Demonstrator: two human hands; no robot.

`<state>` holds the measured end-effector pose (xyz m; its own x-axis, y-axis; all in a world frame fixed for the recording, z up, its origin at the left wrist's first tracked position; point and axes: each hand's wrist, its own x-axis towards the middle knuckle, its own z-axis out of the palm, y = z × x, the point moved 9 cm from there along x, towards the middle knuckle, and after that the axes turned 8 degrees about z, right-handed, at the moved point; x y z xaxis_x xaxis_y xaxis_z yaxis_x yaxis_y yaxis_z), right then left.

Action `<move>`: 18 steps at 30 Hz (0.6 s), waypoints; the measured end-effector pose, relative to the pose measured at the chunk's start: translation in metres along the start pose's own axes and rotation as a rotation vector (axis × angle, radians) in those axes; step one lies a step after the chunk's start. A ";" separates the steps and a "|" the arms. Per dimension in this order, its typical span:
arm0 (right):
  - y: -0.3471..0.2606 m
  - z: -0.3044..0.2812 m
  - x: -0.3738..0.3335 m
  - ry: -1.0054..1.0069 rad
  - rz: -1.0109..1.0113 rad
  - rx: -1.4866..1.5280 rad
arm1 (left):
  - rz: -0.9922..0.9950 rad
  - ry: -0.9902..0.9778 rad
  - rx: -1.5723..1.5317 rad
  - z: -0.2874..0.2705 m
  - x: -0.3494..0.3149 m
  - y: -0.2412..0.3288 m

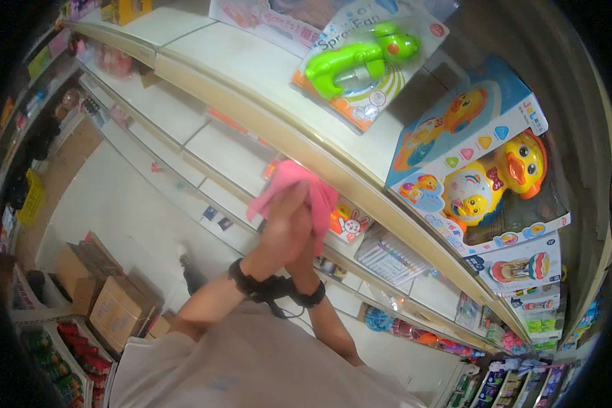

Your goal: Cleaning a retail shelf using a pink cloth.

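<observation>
A bright pink cloth [289,175] is bunched up in front of me, just off the edge of a long shelf. My left hand [287,228] is closed on it, the back of the hand toward me and slightly blurred. Pressed close beside it, my right hand [311,221] is also wrapped in the cloth; its fingers are largely covered by the pink folds and the left hand. Both wrists wear black bands. Right behind the cloth, on a lower shelf, sits an orange package with a white rabbit [352,224].
On the upper shelf [211,58] stand a carded green spray-fan toy [364,64] and a boxed yellow duck toy [496,180]. Packs of pens [391,255] lie on a lower shelf. Cardboard boxes [119,309] stand on the floor at the left, near stocked shelves.
</observation>
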<state>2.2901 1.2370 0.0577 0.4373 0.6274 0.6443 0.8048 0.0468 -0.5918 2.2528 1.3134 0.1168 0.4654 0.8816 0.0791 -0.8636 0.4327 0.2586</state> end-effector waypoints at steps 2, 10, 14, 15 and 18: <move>0.010 0.006 0.006 -0.017 0.081 0.112 | -0.046 -0.095 -0.005 -0.004 -0.002 -0.003; 0.054 -0.020 0.013 0.155 0.540 0.953 | -0.178 -0.207 -0.129 -0.023 0.009 0.000; 0.060 -0.040 0.011 0.327 0.560 1.141 | -0.262 -0.136 -0.141 -0.015 0.020 0.007; 0.058 -0.042 0.010 0.360 0.550 1.157 | -0.262 -0.147 -0.143 -0.011 0.024 0.015; 0.048 -0.044 0.015 0.438 0.518 1.127 | -0.519 -0.168 -0.082 -0.010 0.016 0.009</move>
<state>2.3527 1.2142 0.0601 0.8566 0.4763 0.1986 -0.1753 0.6307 -0.7560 2.2504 1.3335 0.1105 0.8530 0.5090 0.1150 -0.5214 0.8219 0.2295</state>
